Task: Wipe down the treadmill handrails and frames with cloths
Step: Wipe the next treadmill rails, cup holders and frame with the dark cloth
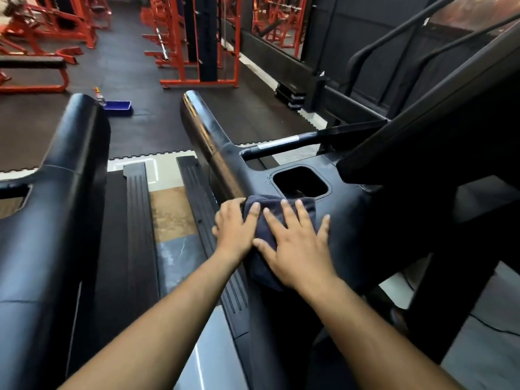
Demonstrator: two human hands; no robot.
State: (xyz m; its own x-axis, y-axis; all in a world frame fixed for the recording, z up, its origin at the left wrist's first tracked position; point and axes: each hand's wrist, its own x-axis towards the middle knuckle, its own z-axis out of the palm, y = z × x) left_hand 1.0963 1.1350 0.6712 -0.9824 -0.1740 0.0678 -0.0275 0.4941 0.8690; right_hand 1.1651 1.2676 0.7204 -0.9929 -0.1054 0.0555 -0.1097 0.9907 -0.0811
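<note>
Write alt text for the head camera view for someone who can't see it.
Both hands press a dark cloth onto a black treadmill handrail, left hand beside right hand, near a cup-holder recess. Orange gym racks and a blue tray stand beyond.

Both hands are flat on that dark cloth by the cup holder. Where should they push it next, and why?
Probably forward along the handrail. Both the left hand and the right hand press the cloth at the rail's base beside the cup holder, and the long glossy stretch of rail lies ahead of it, not under the cloth.
</note>
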